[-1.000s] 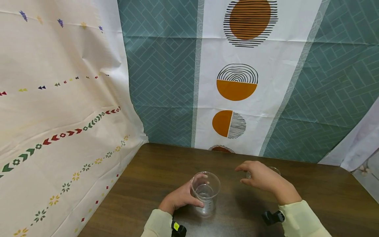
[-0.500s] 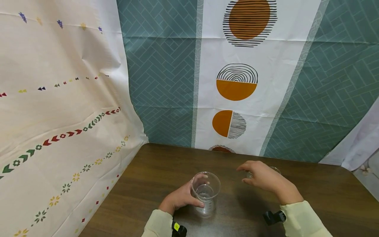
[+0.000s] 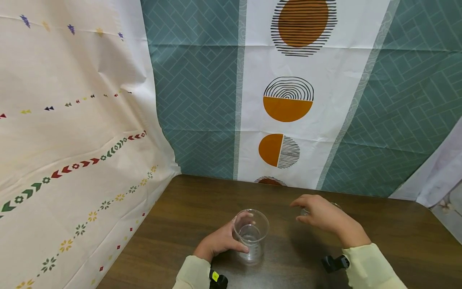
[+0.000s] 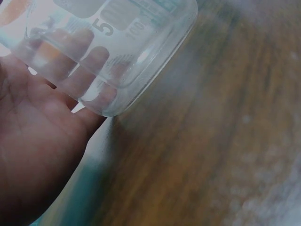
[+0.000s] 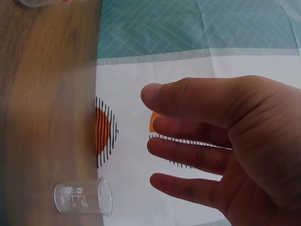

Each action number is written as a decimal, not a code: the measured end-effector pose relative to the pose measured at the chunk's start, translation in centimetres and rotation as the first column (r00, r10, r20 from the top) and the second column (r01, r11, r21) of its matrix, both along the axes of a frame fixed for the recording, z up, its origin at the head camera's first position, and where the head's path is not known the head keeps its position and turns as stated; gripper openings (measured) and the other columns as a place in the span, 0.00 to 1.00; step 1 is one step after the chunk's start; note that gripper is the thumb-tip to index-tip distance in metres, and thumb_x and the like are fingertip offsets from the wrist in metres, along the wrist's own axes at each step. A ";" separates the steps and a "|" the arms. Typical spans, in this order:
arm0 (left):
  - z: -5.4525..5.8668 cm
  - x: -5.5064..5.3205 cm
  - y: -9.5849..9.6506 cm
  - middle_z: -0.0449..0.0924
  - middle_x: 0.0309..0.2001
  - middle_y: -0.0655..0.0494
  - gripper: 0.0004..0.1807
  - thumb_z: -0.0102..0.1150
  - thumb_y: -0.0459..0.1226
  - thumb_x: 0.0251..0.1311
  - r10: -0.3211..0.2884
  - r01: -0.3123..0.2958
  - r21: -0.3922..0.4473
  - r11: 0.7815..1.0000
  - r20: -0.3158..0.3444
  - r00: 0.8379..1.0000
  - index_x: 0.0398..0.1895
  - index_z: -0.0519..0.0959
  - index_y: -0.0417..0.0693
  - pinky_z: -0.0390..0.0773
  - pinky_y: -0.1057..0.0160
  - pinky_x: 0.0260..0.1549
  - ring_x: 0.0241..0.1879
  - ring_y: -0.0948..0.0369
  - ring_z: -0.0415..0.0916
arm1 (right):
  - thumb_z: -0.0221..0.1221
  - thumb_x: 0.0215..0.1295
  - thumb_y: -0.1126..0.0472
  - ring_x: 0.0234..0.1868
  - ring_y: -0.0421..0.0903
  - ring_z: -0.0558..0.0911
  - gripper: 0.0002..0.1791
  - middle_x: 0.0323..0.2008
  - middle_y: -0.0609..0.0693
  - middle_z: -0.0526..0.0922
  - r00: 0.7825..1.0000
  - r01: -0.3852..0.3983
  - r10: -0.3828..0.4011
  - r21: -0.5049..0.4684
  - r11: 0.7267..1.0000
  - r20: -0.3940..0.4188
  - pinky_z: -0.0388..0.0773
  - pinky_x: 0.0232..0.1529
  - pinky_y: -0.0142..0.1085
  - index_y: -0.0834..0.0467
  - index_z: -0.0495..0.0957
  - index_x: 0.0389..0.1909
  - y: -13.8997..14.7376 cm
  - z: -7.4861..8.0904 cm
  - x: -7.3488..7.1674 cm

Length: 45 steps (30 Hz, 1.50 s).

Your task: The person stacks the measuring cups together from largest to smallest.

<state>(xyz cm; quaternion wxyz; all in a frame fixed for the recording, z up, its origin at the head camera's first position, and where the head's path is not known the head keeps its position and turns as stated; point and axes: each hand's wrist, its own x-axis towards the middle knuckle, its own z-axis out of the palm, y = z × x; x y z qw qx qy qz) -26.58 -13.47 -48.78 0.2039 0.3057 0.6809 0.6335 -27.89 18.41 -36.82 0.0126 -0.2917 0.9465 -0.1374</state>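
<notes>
In head view, the six-o'clock beaker [image 3: 254,236] is grasped by the left hand [image 3: 223,241]; the four-o'clock beaker [image 3: 304,212] is not yet held, the right hand [image 3: 323,215] empty.

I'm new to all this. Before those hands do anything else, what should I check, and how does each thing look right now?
1. Left grip secure on the large beaker: ok, thumb and fingers are around its side.
2. Large beaker's base resting on the table: cannot tell; neither view settles contact.
3. Right grip unburdened: ok, it holds nothing and its fingers are apart from the thumb.
4. Small beaker upright: ok, its base is on the table in the right wrist view.
5. Small beaker in plain sight from the head view: not ok, the right grip hides most of it.
</notes>
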 end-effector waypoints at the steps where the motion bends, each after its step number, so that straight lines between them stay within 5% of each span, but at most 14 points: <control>1: 0.0 0.0 0.0 0.66 0.66 0.51 0.48 0.75 0.34 0.45 0.000 0.000 -0.002 1.000 0.003 1.000 0.68 0.57 0.62 0.70 0.66 0.58 0.62 0.56 0.69 | 0.68 0.56 0.58 0.46 0.49 0.81 0.20 0.48 0.49 0.83 1.000 0.000 0.000 -0.001 1.000 -0.005 0.78 0.46 0.45 0.55 0.81 0.50 0.0 0.0 0.0; 19: -0.1 -0.2 -0.1 0.64 0.68 0.47 0.48 0.74 0.35 0.46 -0.017 0.017 0.004 1.000 0.006 1.000 0.69 0.56 0.57 0.70 0.67 0.58 0.63 0.58 0.68 | 0.68 0.55 0.58 0.43 0.44 0.79 0.20 0.47 0.48 0.83 0.999 0.017 -0.017 -0.008 1.000 -0.027 0.77 0.44 0.44 0.53 0.81 0.51 0.6 -0.2 -0.2; 30: 0.0 -0.1 -0.1 0.61 0.69 0.39 0.52 0.75 0.34 0.45 -0.012 0.012 0.008 1.000 0.013 1.000 0.71 0.53 0.48 0.70 0.68 0.57 0.62 0.59 0.69 | 0.67 0.56 0.59 0.48 0.51 0.81 0.21 0.49 0.50 0.83 1.000 0.000 -0.001 -0.036 0.999 -0.007 0.78 0.47 0.47 0.55 0.80 0.53 1.1 -0.3 -0.4; 45: -0.1 -0.1 0.0 0.64 0.68 0.45 0.50 0.75 0.33 0.45 -0.005 0.005 0.007 1.000 0.017 1.000 0.70 0.55 0.52 0.70 0.68 0.57 0.61 0.59 0.70 | 0.68 0.56 0.60 0.48 0.51 0.81 0.21 0.48 0.48 0.83 0.999 0.005 -0.006 -0.042 0.999 -0.032 0.78 0.47 0.47 0.53 0.80 0.52 2.0 -0.7 -0.6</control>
